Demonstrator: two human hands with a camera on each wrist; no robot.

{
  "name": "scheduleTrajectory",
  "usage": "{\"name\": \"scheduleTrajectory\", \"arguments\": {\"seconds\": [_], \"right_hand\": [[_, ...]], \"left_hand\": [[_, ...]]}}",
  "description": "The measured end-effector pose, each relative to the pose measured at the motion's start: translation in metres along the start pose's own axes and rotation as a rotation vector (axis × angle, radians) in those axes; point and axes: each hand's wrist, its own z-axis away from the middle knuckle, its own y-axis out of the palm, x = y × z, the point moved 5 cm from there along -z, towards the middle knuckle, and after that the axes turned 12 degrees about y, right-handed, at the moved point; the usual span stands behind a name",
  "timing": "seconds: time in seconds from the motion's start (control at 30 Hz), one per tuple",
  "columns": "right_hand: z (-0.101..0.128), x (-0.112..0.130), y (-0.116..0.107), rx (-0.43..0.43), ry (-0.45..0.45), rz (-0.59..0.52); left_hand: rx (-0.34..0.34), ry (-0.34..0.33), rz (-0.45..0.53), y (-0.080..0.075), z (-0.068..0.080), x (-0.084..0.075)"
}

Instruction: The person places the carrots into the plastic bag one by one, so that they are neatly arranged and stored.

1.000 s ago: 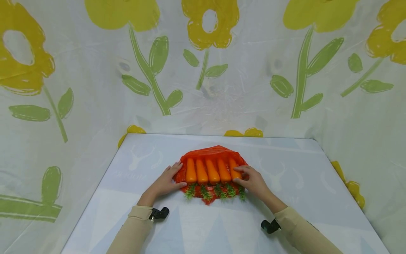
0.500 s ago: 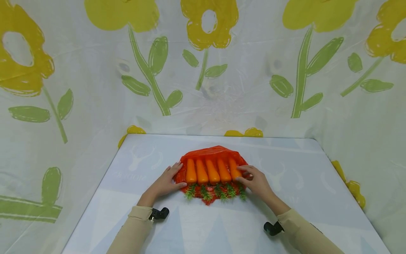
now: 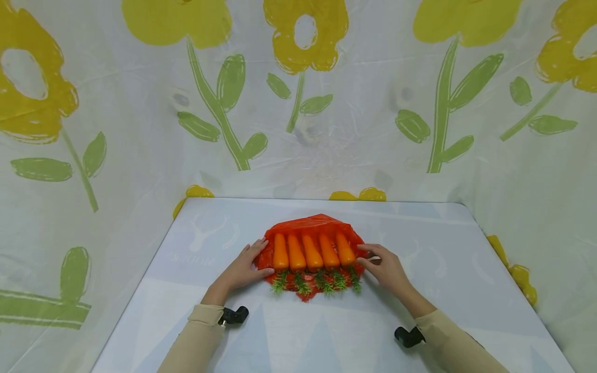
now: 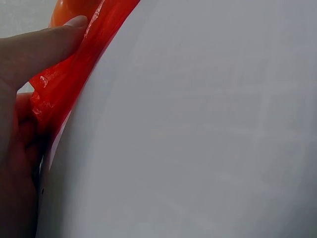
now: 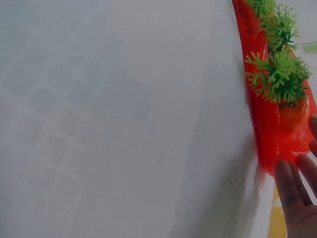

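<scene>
Several orange carrots [image 3: 296, 254] with green leafy tops [image 3: 322, 280] lie side by side on a red plastic bag [image 3: 305, 225]. My left hand [image 3: 244, 267] rests against the bag's left edge, its thumb reaching toward the leftmost carrot's leafy end. In the left wrist view that thumb [image 4: 44, 52] lies over the red plastic; the other fingers are partly hidden. By the bag's right edge is my right hand [image 3: 384, 267], thumb and fingers apart, beside the rightmost carrot [image 3: 345, 250]. In the right wrist view its fingers [image 5: 292, 191] are extended near the bag and hold nothing visible.
The pale patterned table [image 3: 308, 336] reaches to a floral cloth backdrop [image 3: 354, 145] behind it and at both sides. A black wrist camera [image 3: 235, 315] sits at the left cuff, another black camera [image 3: 408, 336] at the right.
My right hand has let go of the rightmost carrot and drawn back to the right, to the bag's edge. The left hand has stayed in place.
</scene>
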Motion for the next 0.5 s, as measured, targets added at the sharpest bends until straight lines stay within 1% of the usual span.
{"name": "scheduleTrajectory", "arguments": {"seconds": [0.2, 0.33, 0.5], "right_hand": [[-0.002, -0.003, -0.003, -0.002, 0.041, 0.005], [-0.003, -0.005, -0.006, -0.006, 0.064, 0.016], [-0.003, -0.010, -0.011, -0.002, 0.080, 0.035]], "left_hand": [[-0.035, 0.006, 0.016, -0.002, 0.003, 0.000], [-0.056, 0.035, 0.025, -0.005, 0.004, -0.002], [-0.070, 0.064, 0.021, -0.011, 0.006, -0.010]]}}
